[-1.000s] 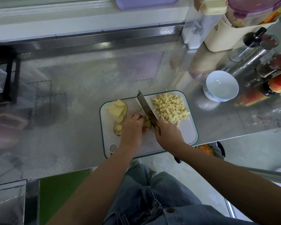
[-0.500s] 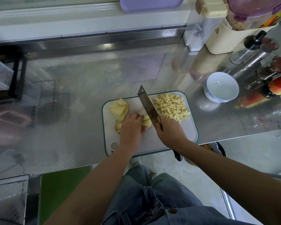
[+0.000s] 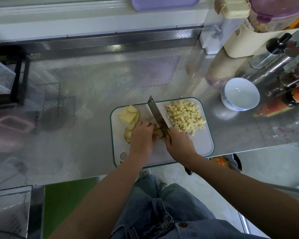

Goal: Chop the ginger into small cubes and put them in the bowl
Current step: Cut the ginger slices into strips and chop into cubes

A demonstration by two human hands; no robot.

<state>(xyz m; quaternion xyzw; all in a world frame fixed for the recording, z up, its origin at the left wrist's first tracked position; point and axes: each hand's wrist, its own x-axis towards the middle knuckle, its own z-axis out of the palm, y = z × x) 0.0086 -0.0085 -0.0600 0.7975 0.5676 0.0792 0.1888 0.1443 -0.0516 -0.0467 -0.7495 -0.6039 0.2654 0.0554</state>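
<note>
A white cutting board (image 3: 202,145) with a green rim lies at the counter's front edge. Ginger slices (image 3: 129,115) are stacked at its left, and a heap of small ginger cubes (image 3: 185,117) covers its right. My right hand (image 3: 179,145) grips the handle of a cleaver (image 3: 155,111), whose blade comes down on a few ginger slices (image 3: 158,131) in the middle of the board. With curled fingers, my left hand (image 3: 141,135) holds those slices against the board just left of the blade. A white bowl (image 3: 240,94) stands to the right of the board, with nothing in it.
Bottles and jars (image 3: 283,80) crowd the counter's right side behind the bowl. Cream and clear containers (image 3: 231,31) stand at the back right. A black rack (image 3: 16,78) and a pink tub (image 3: 9,130) sit at the left. The steel counter's front edge (image 3: 76,180) runs just below the board.
The cleaver lifted off the board and tilted up half a second ago, then came back down onto the slices under my left hand. My left hand stayed in place.
</note>
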